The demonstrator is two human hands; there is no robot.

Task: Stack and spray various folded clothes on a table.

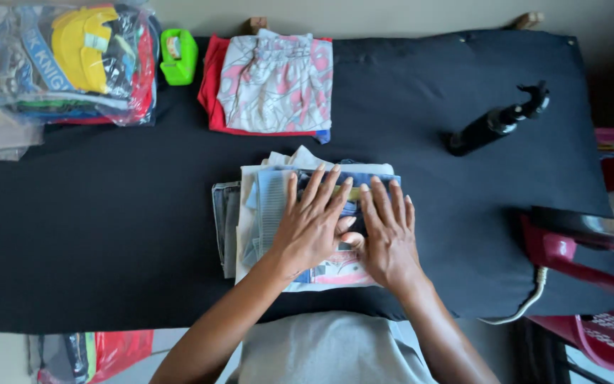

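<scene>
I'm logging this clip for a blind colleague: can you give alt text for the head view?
Both hands, left hand and right hand, press flat on a stack of folded clothes on a black padded table. Behind lie a second folded pile, a green tape dispenser, a bag of clothes and a black spray bottle.

A black padded tabletop (463, 178) is seen filling most of the view — soft, even light is cast across it. A pale wall (406, 14) is glimpsed beyond, and dark red plastic chairs (591, 263) are set at the right edge
</scene>
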